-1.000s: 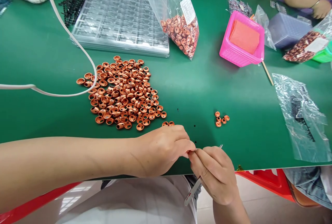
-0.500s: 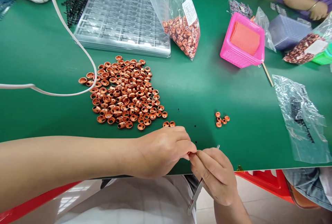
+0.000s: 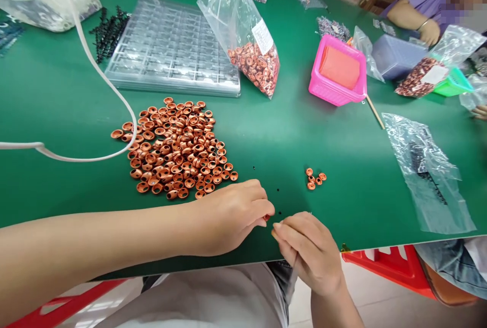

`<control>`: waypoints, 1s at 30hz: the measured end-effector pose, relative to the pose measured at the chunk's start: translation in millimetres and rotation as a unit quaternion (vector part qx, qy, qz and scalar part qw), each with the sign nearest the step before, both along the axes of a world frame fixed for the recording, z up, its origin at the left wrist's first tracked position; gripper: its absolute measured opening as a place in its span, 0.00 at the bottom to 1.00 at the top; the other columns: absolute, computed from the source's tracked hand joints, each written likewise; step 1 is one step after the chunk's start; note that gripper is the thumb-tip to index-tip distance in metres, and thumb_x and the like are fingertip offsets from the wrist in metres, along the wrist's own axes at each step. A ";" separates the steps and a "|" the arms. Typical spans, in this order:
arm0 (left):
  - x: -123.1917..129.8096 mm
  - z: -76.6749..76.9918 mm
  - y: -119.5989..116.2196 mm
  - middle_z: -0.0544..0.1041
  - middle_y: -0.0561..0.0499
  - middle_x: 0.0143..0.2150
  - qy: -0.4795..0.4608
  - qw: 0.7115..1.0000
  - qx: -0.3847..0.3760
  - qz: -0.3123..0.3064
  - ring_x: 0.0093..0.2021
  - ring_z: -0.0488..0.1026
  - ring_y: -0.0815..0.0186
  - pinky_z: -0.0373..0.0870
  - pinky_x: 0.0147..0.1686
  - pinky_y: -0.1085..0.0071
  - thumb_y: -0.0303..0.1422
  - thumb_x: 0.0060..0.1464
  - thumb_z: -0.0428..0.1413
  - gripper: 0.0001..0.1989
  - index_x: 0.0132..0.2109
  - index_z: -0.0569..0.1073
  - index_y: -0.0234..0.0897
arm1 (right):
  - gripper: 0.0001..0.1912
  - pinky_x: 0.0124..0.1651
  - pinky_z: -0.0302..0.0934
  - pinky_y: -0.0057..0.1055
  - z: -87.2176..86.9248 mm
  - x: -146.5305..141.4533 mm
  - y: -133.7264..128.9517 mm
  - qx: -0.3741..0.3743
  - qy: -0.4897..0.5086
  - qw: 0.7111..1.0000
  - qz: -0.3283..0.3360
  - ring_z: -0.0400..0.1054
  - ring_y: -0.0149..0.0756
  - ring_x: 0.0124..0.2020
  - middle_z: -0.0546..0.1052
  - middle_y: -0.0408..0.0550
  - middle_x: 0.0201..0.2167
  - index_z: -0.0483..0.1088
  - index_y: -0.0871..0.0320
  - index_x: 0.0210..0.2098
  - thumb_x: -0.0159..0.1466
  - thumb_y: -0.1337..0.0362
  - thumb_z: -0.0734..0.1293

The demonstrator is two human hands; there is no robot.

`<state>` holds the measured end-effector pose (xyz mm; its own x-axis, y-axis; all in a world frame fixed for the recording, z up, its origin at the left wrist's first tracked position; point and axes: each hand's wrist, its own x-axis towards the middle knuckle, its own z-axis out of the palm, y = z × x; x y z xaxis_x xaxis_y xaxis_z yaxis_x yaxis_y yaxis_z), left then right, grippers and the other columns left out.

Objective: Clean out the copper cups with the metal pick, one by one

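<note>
My left hand [image 3: 238,219] is closed, its thumb and fingertips pinching a copper-coloured cup-shaped piece [image 3: 267,217] that is mostly hidden. Just right of it, my right hand [image 3: 310,249] is closed too, thumb against forefinger. A pair of slim metal tweezers [image 3: 292,285] is held in its palm, smeared by motion; anything tiny in the fingertips cannot be made out. A gap separates the two hands. Beyond my left forearm spreads a pile of copper-coloured cup pieces with holes [image 3: 178,150]. Several more pieces [image 3: 315,179] lie grouped beyond my right hand, and tiny black bits [image 3: 278,189] dot the table nearby.
Stacked clear plastic trays [image 3: 171,49] and a bag of copper pieces [image 3: 254,64] lie behind the pile. A white cable [image 3: 87,54] loops at left. Further right are a pink basket [image 3: 317,84] and a clear bag with black parts [image 3: 426,181]. Another person's arm [image 3: 407,16] rests across the table.
My hands have come apart from touching, leaving a gap. The tweezers in my right hand have swung and blurred. The whole view has shifted, showing more of the table's far side.
</note>
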<state>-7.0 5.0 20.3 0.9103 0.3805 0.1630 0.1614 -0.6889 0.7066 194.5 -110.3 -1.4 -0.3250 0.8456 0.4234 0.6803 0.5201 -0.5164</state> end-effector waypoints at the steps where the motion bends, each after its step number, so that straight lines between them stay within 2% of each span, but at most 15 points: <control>1: -0.6 0.8 2.2 0.70 0.46 0.36 0.015 1.000 0.007 0.007 0.38 0.65 0.62 0.64 0.36 0.68 0.23 0.62 0.48 0.10 0.41 0.74 0.32 | 0.23 0.33 0.64 0.32 1.5 0.3 -0.8 -0.004 0.036 0.999 -0.029 0.69 0.33 0.34 0.76 0.48 0.36 0.68 0.55 0.52 0.59 0.77 0.67; 3: -1.9 1.5 6.2 0.70 0.45 0.38 0.047 0.998 0.034 0.018 0.40 0.64 0.61 0.65 0.38 0.66 0.24 0.62 0.48 0.10 0.39 0.75 0.33 | 0.19 0.33 0.64 0.32 2.8 0.9 -1.1 0.011 0.122 0.985 -0.119 0.69 0.34 0.35 0.76 0.48 0.37 0.70 0.53 0.49 0.59 0.76 0.67; 5: -3.5 2.1 9.1 0.70 0.44 0.39 0.076 0.994 0.074 0.024 0.40 0.64 0.59 0.65 0.39 0.63 0.24 0.62 0.48 0.11 0.39 0.75 0.33 | 0.09 0.31 0.62 0.32 1.8 1.7 0.9 0.065 0.232 0.936 -0.258 0.68 0.34 0.34 0.75 0.48 0.34 0.73 0.55 0.41 0.63 0.71 0.64; 6: -4.4 2.8 10.1 0.70 0.44 0.39 0.089 0.991 0.094 0.028 0.40 0.64 0.59 0.65 0.39 0.62 0.24 0.62 0.47 0.11 0.39 0.75 0.33 | 0.09 0.29 0.60 0.32 0.7 2.3 2.6 0.087 0.290 0.909 -0.285 0.67 0.33 0.32 0.74 0.48 0.32 0.74 0.55 0.38 0.65 0.68 0.61; 8: -6.9 5.3 11.6 0.70 0.44 0.40 0.113 0.985 0.122 0.035 0.40 0.64 0.58 0.66 0.40 0.61 0.24 0.62 0.47 0.12 0.41 0.76 0.33 | 0.12 0.28 0.59 0.30 -1.6 3.8 6.0 0.080 0.392 0.858 -0.323 0.66 0.33 0.31 0.73 0.48 0.31 0.73 0.56 0.36 0.68 0.63 0.59; 11: -10.7 11.2 13.7 0.71 0.44 0.41 0.134 0.981 0.132 0.052 0.41 0.64 0.57 0.66 0.42 0.59 0.27 0.61 0.50 0.09 0.42 0.76 0.34 | 0.14 0.28 0.58 0.30 -4.0 6.2 7.9 0.048 0.464 0.812 -0.350 0.67 0.32 0.30 0.72 0.48 0.32 0.72 0.58 0.35 0.68 0.61 0.58; 13: -10.5 14.4 15.7 0.72 0.44 0.44 0.129 0.981 0.134 0.061 0.43 0.65 0.57 0.66 0.44 0.59 0.29 0.61 0.51 0.09 0.45 0.75 0.35 | 0.14 0.28 0.58 0.30 -5.0 7.3 7.7 0.038 0.474 0.807 -0.349 0.67 0.32 0.30 0.72 0.48 0.33 0.72 0.59 0.35 0.68 0.61 0.58; 16: 1.8 15.1 19.4 0.71 0.43 0.47 0.113 0.980 0.150 0.058 0.45 0.65 0.56 0.66 0.46 0.58 0.29 0.63 0.48 0.12 0.48 0.73 0.34 | 0.14 0.29 0.60 0.31 -7.0 7.1 8.3 0.037 0.453 0.822 -0.343 0.67 0.32 0.30 0.73 0.48 0.33 0.72 0.58 0.36 0.69 0.61 0.57; 21: 57.7 7.5 34.3 0.71 0.39 0.46 0.118 0.980 0.159 0.018 0.46 0.68 0.56 0.66 0.47 0.60 0.26 0.63 0.48 0.14 0.53 0.70 0.29 | 0.12 0.40 0.63 0.37 -8.0 4.3 7.5 0.059 0.362 0.844 -0.392 0.68 0.38 0.40 0.74 0.50 0.37 0.72 0.57 0.37 0.68 0.60 0.59; 24: 92.8 2.3 50.9 0.71 0.39 0.47 0.117 0.983 0.143 0.007 0.46 0.68 0.56 0.65 0.47 0.61 0.26 0.61 0.51 0.15 0.55 0.70 0.30 | 0.13 0.45 0.61 0.39 -4.9 8.0 -1.8 0.023 0.261 0.858 -0.443 0.67 0.39 0.45 0.73 0.52 0.43 0.72 0.57 0.40 0.68 0.58 0.59; 27: 115.6 -1.8 66.5 0.72 0.43 0.45 0.116 0.984 0.130 -0.022 0.44 0.70 0.58 0.65 0.44 0.65 0.28 0.59 0.56 0.14 0.52 0.73 0.35 | 0.15 0.41 0.62 0.36 -2.7 17.1 -15.0 -0.021 0.205 0.864 -0.459 0.67 0.39 0.45 0.72 0.51 0.44 0.73 0.56 0.40 0.68 0.56 0.58; 30: 126.1 -4.3 75.1 0.74 0.46 0.42 0.119 0.986 0.110 -0.039 0.42 0.72 0.61 0.66 0.41 0.69 0.29 0.56 0.60 0.08 0.44 0.77 0.36 | 0.15 0.34 0.62 0.32 -4.1 25.7 -24.9 -0.066 0.216 0.866 -0.446 0.68 0.34 0.35 0.72 0.50 0.41 0.72 0.56 0.41 0.68 0.55 0.58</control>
